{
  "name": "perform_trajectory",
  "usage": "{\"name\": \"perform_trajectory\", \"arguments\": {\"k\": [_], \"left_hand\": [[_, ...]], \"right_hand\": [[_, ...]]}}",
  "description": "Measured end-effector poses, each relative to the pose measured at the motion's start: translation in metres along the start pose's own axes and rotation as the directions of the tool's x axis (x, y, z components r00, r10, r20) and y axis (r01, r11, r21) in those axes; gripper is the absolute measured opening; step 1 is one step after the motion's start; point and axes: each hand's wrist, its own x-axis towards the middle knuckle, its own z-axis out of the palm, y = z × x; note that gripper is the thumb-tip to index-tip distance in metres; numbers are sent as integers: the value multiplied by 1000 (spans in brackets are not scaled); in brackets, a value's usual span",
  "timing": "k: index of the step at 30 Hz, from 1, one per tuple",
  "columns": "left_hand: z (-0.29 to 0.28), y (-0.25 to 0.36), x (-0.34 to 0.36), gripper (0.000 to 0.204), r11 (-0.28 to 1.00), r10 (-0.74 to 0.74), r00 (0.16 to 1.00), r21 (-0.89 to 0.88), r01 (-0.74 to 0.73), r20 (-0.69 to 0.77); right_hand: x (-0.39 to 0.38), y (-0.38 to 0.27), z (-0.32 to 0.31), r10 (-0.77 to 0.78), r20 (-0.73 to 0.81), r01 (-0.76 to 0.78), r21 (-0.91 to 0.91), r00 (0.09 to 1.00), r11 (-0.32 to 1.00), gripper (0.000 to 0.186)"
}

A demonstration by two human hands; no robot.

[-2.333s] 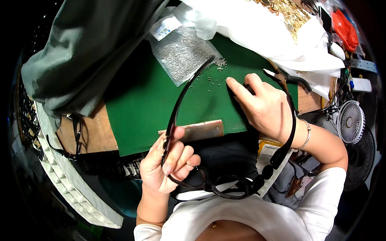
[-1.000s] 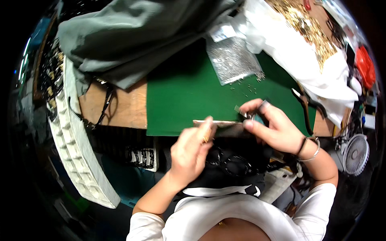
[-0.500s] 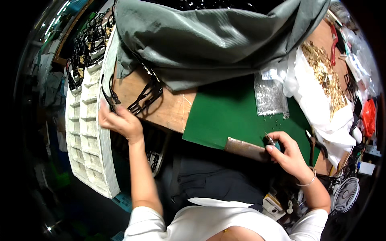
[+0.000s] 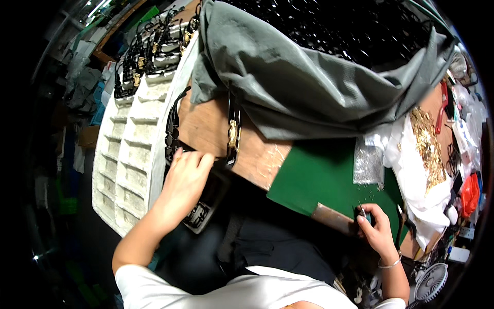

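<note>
My left hand is closed at the near end of a pair of black glasses, by the left end of the wooden tabletop. Their arms stretch away from me, and the right one bears a gold ornament. The hand covers much of the front, so I cannot tell whether more than one pair is there. At the right, my right hand grips a small screwdriver with a thin metal tip, its handle mostly hidden in the fingers. Below the tip's left side, a brownish flat bar lies along the near edge of a green mat.
A white compartment tray stands at the left, black glasses filling its far end. Grey cloth drapes across the back. A bag of tiny parts, pliers, gold pieces and a fan are at the right.
The view has swung, shifting the bench to the right and down. My left hand has moved right along the glasses, whose arms now point away from me. My right hand keeps the screwdriver.
</note>
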Motion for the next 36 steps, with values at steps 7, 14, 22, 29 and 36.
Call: {"name": "perform_trajectory", "arguments": {"k": [7, 14, 22, 29, 36], "left_hand": [[4, -179, 37, 37, 961, -141, 915, 168, 218, -379], [57, -240, 82, 46, 940, -228, 935, 188, 284, -271], [-32, -86, 99, 41, 977, -144, 923, -201, 74, -356], [-28, 127, 227, 36, 723, 463, 707, -233, -650, -535], [-41, 166, 318, 36, 331, 311, 950, -934, -132, -24]], "right_hand": [[8, -15, 11, 72, 2, -72, 2, 997, 997, 20], [6, -11, 12, 70, -59, -71, -12, 996, 997, 19], [8, -53, -18, 208, -15, -206, 95, 978, 974, 23], [20, -41, -26, -366, 78, 374, -156, 927, 914, 27], [-3, -4, -65, -160, -16, 160, 96, 987, 982, 28]]}}
